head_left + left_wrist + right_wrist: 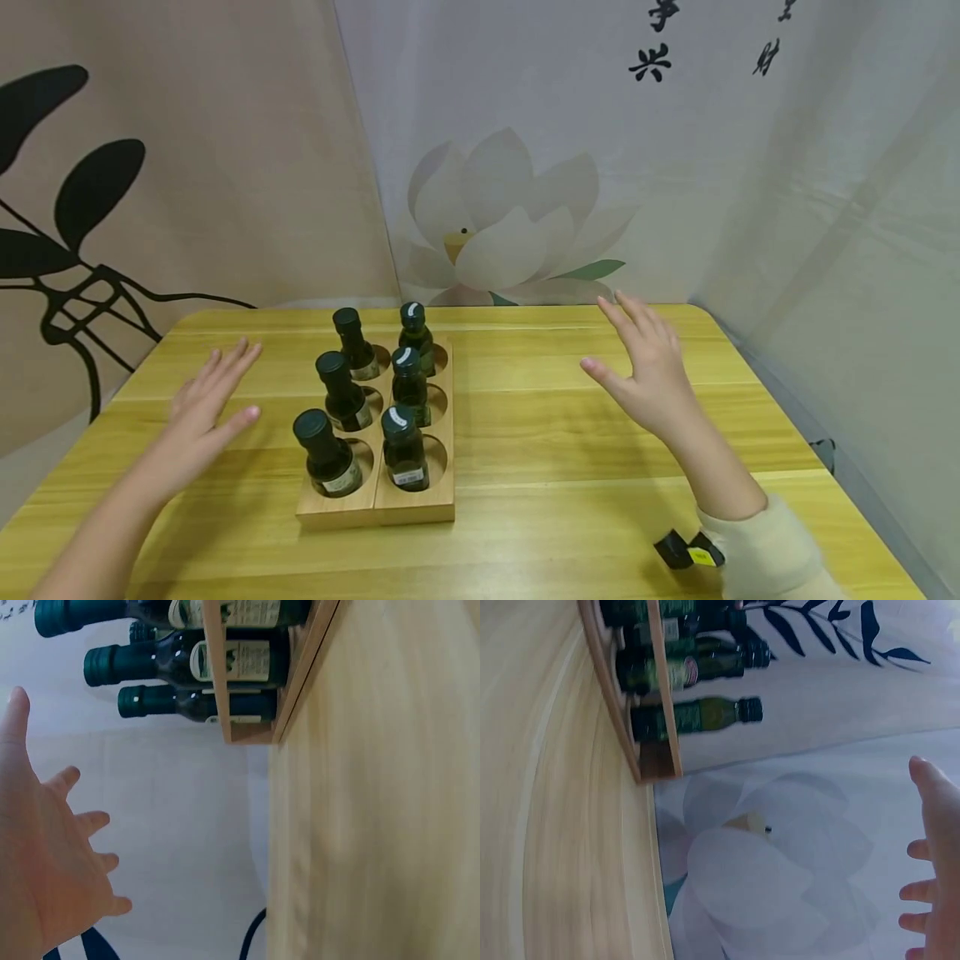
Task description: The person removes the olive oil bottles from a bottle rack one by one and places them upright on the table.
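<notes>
Several dark green glass bottles with dark caps stand in two rows in a wooden bottle rack (415, 504), which has round holes and a seam down its middle. The front left bottle (327, 454) carries a pale label, and the front right bottle (405, 454) a small white one. My left hand (201, 410) is held over the table left of the rack, fingers straight and thumb spread, holding nothing. On the other side, well apart from the rack, my right hand (649, 375) is raised with fingers spread and nothing in it. Both wrist views show bottles beyond the hands.
The rack stands on a light wooden table (540, 467), left of its middle. Behind the far edge hangs a pale cloth (525, 108) printed with a lotus, leaves and characters. A small black object (675, 550) with a yellow label shows beside the right sleeve (765, 550).
</notes>
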